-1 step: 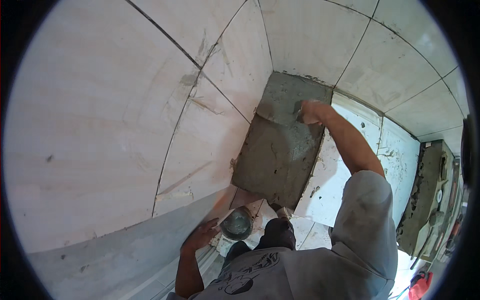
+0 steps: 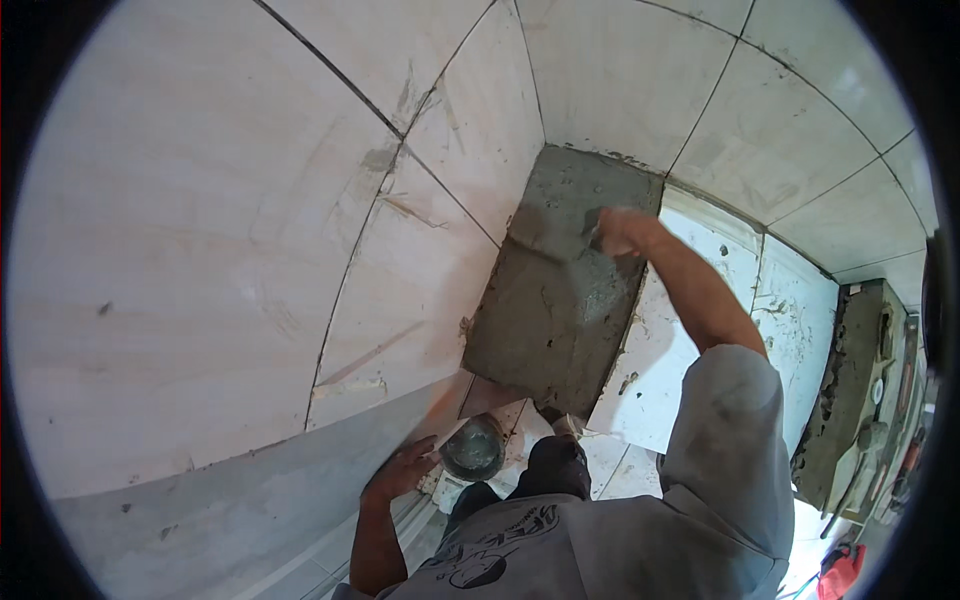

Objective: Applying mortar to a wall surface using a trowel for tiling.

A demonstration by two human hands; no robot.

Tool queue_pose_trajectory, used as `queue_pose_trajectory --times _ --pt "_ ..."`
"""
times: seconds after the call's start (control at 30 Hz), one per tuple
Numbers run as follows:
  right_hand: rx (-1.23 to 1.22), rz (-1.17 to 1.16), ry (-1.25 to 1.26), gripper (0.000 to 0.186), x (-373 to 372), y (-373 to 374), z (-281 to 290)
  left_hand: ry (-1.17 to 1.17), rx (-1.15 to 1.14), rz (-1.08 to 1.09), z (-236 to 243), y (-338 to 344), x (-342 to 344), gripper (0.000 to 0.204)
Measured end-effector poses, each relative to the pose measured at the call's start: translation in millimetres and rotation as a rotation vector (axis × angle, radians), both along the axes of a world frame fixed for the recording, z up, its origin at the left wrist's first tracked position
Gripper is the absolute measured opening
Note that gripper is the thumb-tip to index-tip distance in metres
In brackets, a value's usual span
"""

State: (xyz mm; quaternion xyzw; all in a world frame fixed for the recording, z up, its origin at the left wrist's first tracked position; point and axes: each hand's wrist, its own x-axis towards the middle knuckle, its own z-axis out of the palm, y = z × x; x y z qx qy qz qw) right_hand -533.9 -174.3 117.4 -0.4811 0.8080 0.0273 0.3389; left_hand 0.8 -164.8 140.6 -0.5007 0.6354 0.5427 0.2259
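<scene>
A rectangular bed of wet grey mortar (image 2: 540, 330) fills the corner of the floor between the two tiled walls. Over its right side, my right hand (image 2: 626, 232) is closed round what looks like a trowel (image 2: 592, 232). The trowel's blade is hard to tell from the grey mortar, and my fingers hide most of the handle. Beyond the hand the mortar looks rougher; nearer to me it is smoother. At the lower left, my left hand (image 2: 408, 470) has its fingers spread by the low wall, holding nothing. Right beside it stands a round bucket (image 2: 473, 448) with grey contents.
White, mortar-spotted floor tiles (image 2: 690, 330) border the bed on its right. Large pale tiles cover the left wall (image 2: 220, 250) and the far wall (image 2: 620, 80). On the far right are a mortar-covered ledge (image 2: 850, 370), several hand tools (image 2: 868, 450) and a red item (image 2: 842, 572).
My right hand has shifted slightly towards me over the mortar. My left hand and the bucket stay in place.
</scene>
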Motion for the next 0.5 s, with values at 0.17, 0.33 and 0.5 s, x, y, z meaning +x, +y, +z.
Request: queue_pose_trajectory --times 0.17,0.33,0.5 --pt "-0.020 0.173 0.119 0.027 36.9 23.1 -34.0 -0.024 -0.096 -0.132 12.1 2.5 -6.6 0.057" --pt "-0.110 0.287 0.124 0.019 74.0 49.7 -18.1 -0.016 -0.067 -0.058 11.2 1.4 -8.0 0.058" --pt "-0.301 0.120 0.290 0.017 38.6 41.5 -55.3 -0.012 -0.125 -0.131 4.3 1.8 -2.7 0.055"
